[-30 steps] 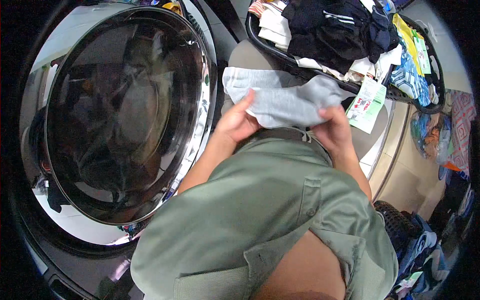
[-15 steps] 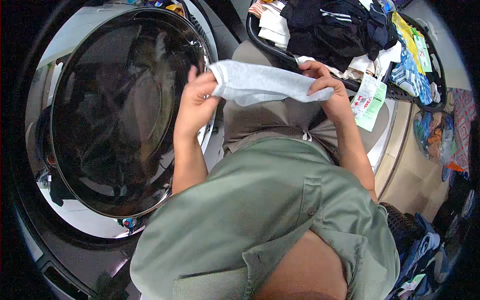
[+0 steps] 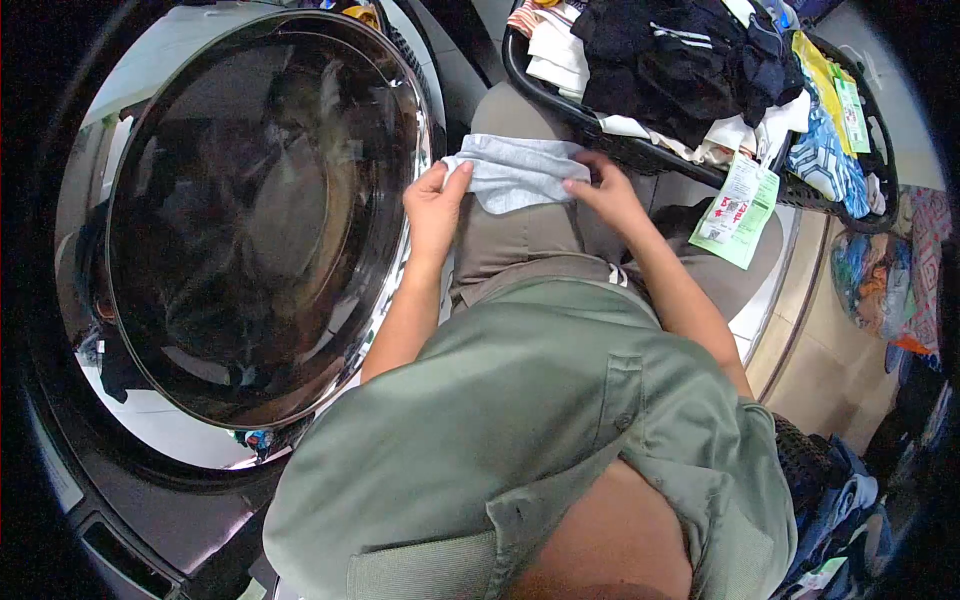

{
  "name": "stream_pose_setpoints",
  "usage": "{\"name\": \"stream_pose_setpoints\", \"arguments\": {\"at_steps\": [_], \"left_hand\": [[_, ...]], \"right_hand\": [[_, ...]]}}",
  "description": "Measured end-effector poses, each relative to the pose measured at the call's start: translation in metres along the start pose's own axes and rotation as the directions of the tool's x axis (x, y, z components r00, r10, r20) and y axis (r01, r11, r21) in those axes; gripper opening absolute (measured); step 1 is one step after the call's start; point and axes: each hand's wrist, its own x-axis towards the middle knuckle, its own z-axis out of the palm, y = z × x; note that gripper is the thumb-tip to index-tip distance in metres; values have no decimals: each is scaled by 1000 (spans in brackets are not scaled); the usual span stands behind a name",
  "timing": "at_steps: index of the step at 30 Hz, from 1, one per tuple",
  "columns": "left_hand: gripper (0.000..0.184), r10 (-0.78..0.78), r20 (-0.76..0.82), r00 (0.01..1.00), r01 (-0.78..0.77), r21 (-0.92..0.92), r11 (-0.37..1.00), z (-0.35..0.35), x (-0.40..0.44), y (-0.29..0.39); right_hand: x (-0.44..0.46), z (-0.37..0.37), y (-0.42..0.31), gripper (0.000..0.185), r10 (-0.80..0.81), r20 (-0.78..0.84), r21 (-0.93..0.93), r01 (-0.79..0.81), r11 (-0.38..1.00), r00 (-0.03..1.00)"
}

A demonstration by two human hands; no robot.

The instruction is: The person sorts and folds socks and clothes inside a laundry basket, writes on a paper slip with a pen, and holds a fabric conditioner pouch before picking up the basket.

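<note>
- Grey cloth (image 3: 522, 178): held level by both hands over the trousers (image 3: 508, 243), between the round glass door (image 3: 240, 220) and the black basket (image 3: 545, 97); creased, lower edge bulging toward the near side.
- Left hand (image 3: 432, 215): fingers curled, nearly closed; thumb and fingers pinch the cloth's left end.
- Right hand (image 3: 612, 200): fingers partly bent, thumb and fingers closed on the cloth's right end; exact fingertip contact cannot be told.
- Glass door: left side, dark, tilted, bright metal rim; apart from the cloth.
- Basket: far right, piled with a black garment (image 3: 690, 80), white cloths (image 3: 558, 50), a yellow cloth (image 3: 818, 92) and a blue-and-white cloth (image 3: 822, 175).
- Paper tag (image 3: 735, 210): white and green, red marks, hanging over the basket's near edge.
- Near right: heap of dark blue clothes (image 3: 840, 505), beside the green shirt (image 3: 480, 400).
</note>
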Motion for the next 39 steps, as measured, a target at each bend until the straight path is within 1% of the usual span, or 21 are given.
{"name": "stream_pose_setpoints", "arguments": {"at_steps": [2,3,4,6,8,10,11,14,16,18,19,21,24,25,26,28,29,31,32,34,39], "left_hand": [[18,-7,-134,991,3,-31,1000,6,-2,13],[10,80,-163,983,-84,-18,996,7,-2,20],[10,76,-164,983,-80,-18,997,5,-3,29],[19,83,-187,979,-90,-28,996,1,-7,54],[34,-89,-25,996,88,-46,995,-18,-7,58],[44,-279,92,956,293,-267,918,-18,-5,91],[44,-279,92,956,293,-265,918,-15,1,86],[55,-451,145,881,466,-103,879,-4,32,49],[49,-360,175,916,370,-23,929,-1,39,28],[46,-295,200,934,300,3,954,-3,40,35],[44,-235,219,947,235,24,972,-4,40,40],[41,-210,271,939,249,-117,961,-2,38,55],[39,-108,339,935,215,-295,931,0,43,49],[39,-90,364,927,130,-84,988,0,46,31],[40,-80,392,917,31,129,991,0,48,14],[41,-51,382,923,37,42,998,2,49,10],[38,-65,268,961,51,56,997,5,43,19],[33,-66,-6,998,66,145,987,9,40,11],[33,-55,-1,998,54,143,988,8,41,14],[33,-563,155,812,552,110,826,2,38,23],[31,-461,233,856,488,-70,870,-10,23,23]], "right_hand": [[-2,-7,-3,39,76,163,-319,-20,948,984],[0,-4,7,33,-223,75,-278,235,931,972],[-2,-9,10,33,-220,77,-279,233,932,972],[-24,-20,-41,23,78,212,305,-142,942,974],[-35,-29,-56,14,115,262,390,-214,896,958],[-38,-41,-54,17,67,637,669,-594,447,768],[-39,-38,-59,20,98,682,681,-678,275,725],[-25,-26,-23,12,202,583,741,-617,266,787],[-11,-23,14,9,258,579,541,-601,588,774],[-16,-14,-4,12,410,229,225,-458,860,883],[-18,-13,-11,12,412,227,227,-459,859,883],[-23,-13,-19,12,403,167,631,-411,658,900],[-30,-19,-15,11,343,177,606,-377,701,922],[-31,-20,-9,11,400,145,386,-424,819,905],[-35,-16,-7,11,353,104,255,-368,894,930],[-37,5,-17,10,36,82,-23,-34,999,996],[-37,18,-36,8,-150,108,-63,158,985,983],[-30,44,-63,11,-293,227,46,290,956,929],[-22,59,-63,15,-254,282,166,214,963,925],[-2,79,-48,18,-61,342,125,19,992,938],[0,80,-60,21,103,389,189,-188,964,916]]}}
